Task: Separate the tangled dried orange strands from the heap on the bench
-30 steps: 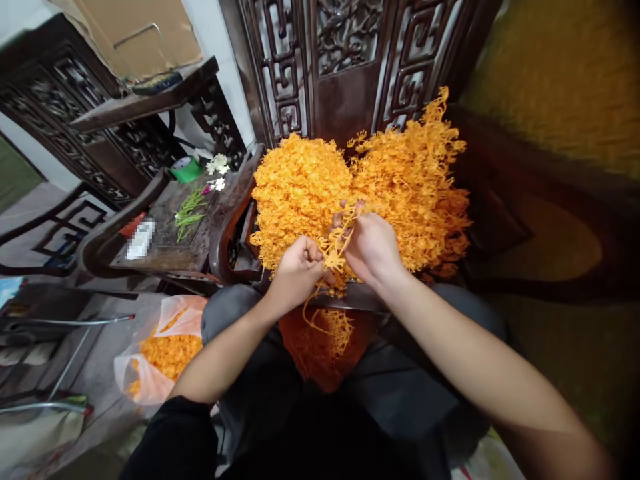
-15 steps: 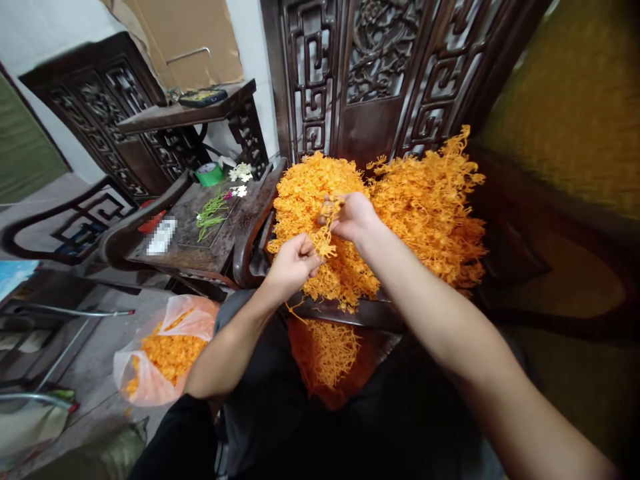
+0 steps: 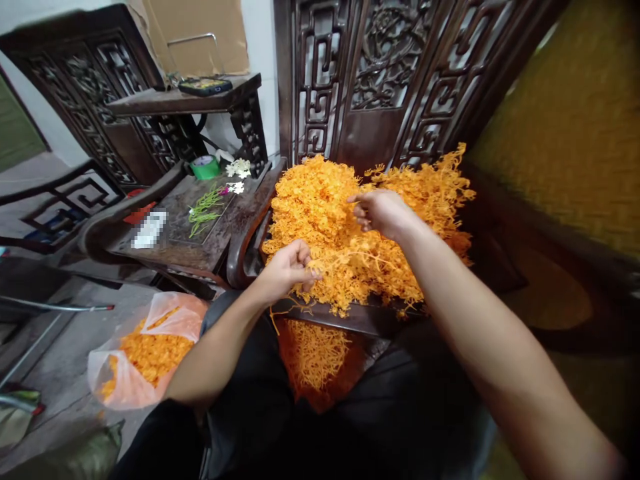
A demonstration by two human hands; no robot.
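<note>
My left hand [image 3: 293, 267] is closed in a pinch on the end of an orange plastic sprig [image 3: 350, 256], which stretches rightward over the pile. My right hand [image 3: 383, 213] hovers farther up and to the right, its index finger stretched out and the others loosely bent; nothing shows in it. Below both hands, a large heap of orange plastic sprigs [image 3: 313, 193] fills the dark wooden chair seat. A second mound [image 3: 440, 183] of the same sprigs spreads to the right. Between my knees, a reddish bag holds thin orange stems [image 3: 320, 353].
On the floor at left lies a translucent bag [image 3: 150, 393] with orange pieces. A side table [image 3: 170, 247] carries green tape [image 3: 205, 168], green stems [image 3: 204, 212] and white flowers [image 3: 238, 168]. A phone [image 3: 205, 87] rests on a higher stand. Carved chair backs rise behind.
My right hand has let go of the sprig and moved up and right, its fingers opening. My left hand still pinches the sprig, a little lower. The view has shifted slightly.
</note>
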